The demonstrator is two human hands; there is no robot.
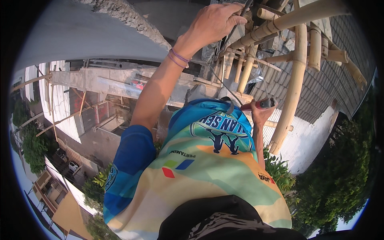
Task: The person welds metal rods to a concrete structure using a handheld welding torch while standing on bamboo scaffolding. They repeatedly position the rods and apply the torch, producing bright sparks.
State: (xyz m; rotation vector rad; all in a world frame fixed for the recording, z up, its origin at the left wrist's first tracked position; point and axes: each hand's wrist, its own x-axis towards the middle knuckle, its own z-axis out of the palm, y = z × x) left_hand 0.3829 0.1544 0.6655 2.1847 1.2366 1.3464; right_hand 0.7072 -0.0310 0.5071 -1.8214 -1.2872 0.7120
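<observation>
My left arm reaches up and forward, a purple band at its wrist. My left hand (214, 24) is closed at the upper middle, with thumb and fingers about a thin dark rod (247, 5) beside the bamboo. Low on the right, by my shirt, my right hand (262, 115) is wrapped round a red and dark hand tool (264, 105); its kind is unclear. A thin line (262, 74) runs upward from near that tool toward the scaffold. Another dark cord (226, 87) slants up and left from near the right hand. Where its upper end goes is hard to see.
Bamboo scaffold poles (297, 80) cross at the upper right, close to both hands. Beyond them is a tiled roof (340, 52). A smooth grey wall (92, 38) with a broken edge fills the upper left. A concrete ledge (106, 82) lies below it; the ground is far beneath.
</observation>
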